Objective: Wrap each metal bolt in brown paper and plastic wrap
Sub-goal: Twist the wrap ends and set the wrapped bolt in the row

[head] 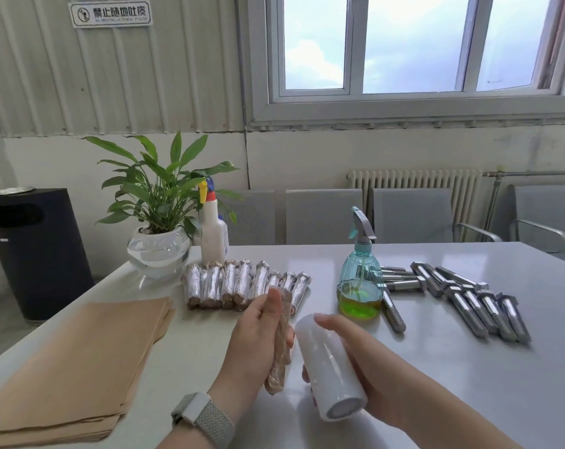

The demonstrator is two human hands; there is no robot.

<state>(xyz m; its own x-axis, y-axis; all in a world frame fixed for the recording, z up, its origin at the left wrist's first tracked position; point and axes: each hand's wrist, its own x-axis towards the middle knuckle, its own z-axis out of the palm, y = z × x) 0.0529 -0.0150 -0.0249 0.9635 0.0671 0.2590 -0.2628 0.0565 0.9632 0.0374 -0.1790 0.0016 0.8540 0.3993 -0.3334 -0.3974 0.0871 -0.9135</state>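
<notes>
My left hand (255, 338) grips a bolt wrapped in brown paper (279, 345), held slanted above the white table (469, 400). Right beside it, my right hand (362, 361) holds a white roll of plastic wrap (326, 364) from the right side. A row of several wrapped bolts (242, 283), shiny with plastic, lies behind my hands. Several bare metal bolts (469, 296) lie scattered on the right. A stack of brown paper sheets (80, 361) lies on the left.
A teal spray bottle (360, 280) with green liquid stands between the wrapped and bare bolts. A white spray bottle (213, 231) and a potted plant (159, 222) stand at the back left. Grey chairs (410, 215) line the far side, and a black bin (31, 251) stands left.
</notes>
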